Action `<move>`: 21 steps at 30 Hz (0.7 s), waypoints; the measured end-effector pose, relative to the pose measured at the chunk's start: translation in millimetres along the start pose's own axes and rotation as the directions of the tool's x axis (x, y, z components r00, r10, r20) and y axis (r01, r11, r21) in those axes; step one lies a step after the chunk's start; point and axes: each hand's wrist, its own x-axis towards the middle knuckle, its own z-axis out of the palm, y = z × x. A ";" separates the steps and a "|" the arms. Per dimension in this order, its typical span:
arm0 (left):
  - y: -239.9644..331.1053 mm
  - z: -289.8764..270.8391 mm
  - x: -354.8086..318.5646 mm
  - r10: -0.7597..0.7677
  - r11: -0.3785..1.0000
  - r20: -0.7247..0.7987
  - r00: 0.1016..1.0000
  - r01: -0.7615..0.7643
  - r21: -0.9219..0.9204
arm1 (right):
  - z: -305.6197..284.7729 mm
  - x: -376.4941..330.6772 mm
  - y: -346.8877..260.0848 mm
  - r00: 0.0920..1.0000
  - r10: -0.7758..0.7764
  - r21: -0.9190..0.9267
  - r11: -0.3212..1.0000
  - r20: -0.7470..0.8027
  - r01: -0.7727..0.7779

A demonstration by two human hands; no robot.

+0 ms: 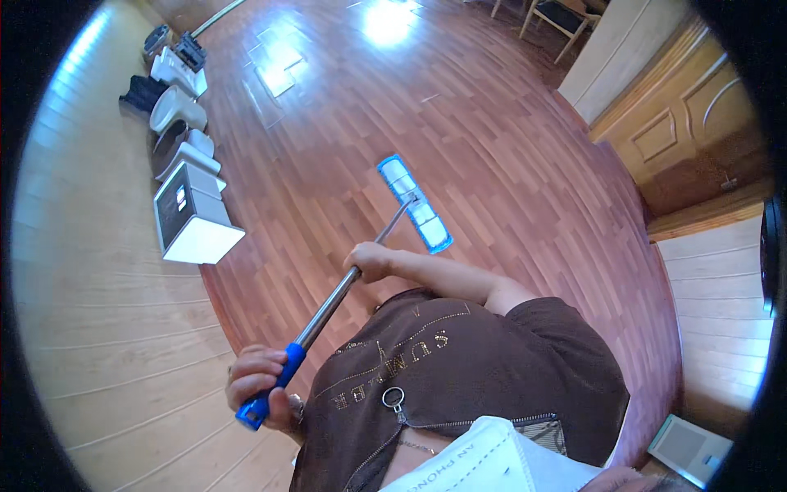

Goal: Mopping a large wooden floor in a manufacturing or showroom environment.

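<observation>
The left hand [259, 381] clasps the blue grip [292, 361] and the right hand [370, 261] the pole [324, 315] of a flat mop [338, 293], probably light, stiff and best held there, whose soft-looking head [425, 216] sits right of the white box [203, 236].

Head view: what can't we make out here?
All in the head view:
Underside of the mop head: faces down, hidden by its own top.
Part of the pole: covered by the right grip.
Part of the blue handle: covered by the left grip.
Chair, upper right: cut off by the picture's edge.
Dark object, far right: cut off by the fisheye rim.
White box, left: panel details too small.
</observation>
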 end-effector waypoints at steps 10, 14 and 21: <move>-55.3 155.2 36.5 -0.159 0.960 0.475 0.866 0.249 -0.132 | -94.6 -129.5 144.6 0.922 0.214 -0.031 0.971 -0.321 -0.237; -93.4 203.6 45.1 -0.161 0.942 0.680 0.716 0.316 -0.110 | -121.1 -176.7 197.6 0.862 0.353 0.010 0.927 -0.364 -0.375; -163.5 325.5 50.6 0.020 0.913 0.874 0.486 0.347 -0.214 | -166.4 -290.0 281.5 0.694 0.438 -0.073 0.816 -0.572 -0.574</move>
